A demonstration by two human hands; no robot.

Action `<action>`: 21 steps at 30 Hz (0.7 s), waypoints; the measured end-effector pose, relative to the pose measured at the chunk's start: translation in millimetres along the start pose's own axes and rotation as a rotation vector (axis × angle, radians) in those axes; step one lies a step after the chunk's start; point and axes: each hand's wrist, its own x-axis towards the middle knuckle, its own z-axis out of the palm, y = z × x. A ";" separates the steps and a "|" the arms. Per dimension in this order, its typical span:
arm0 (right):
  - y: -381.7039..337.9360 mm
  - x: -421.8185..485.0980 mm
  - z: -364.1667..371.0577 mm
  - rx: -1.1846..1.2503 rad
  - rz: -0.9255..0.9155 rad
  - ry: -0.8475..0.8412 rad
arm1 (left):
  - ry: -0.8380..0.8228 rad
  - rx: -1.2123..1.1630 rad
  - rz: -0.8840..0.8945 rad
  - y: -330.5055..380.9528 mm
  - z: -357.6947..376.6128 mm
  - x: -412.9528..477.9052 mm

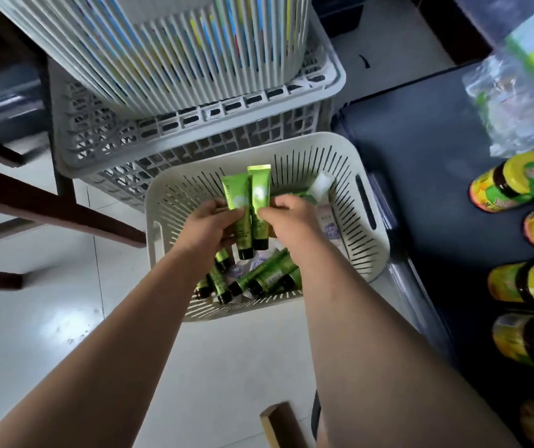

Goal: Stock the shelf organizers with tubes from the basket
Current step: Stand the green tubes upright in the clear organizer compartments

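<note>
Head camera: two green tubes (248, 208) stand side by side, black caps down, at the centre of the frame over the white slotted basket (349, 163). The left hand (214, 224) is closed around the left tube and the right hand (286, 215) pinches the right one. More green tubes (259, 279) lie in the basket bottom. Grey crates (194, 124) stack above; yellow-lidded jars (517, 182) line the right edge.
</note>
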 end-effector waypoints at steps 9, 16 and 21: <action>-81.9 -77.2 -59.2 0.092 -0.281 0.083 | -0.195 0.029 0.285 104.5 43.9 -84.2; -135.9 -178.0 -134.8 0.152 -0.520 0.305 | -0.405 0.063 0.507 180.9 106.2 -168.7; -140.1 -280.5 -203.2 0.186 -0.651 0.479 | -0.614 0.049 0.649 208.2 172.0 -244.3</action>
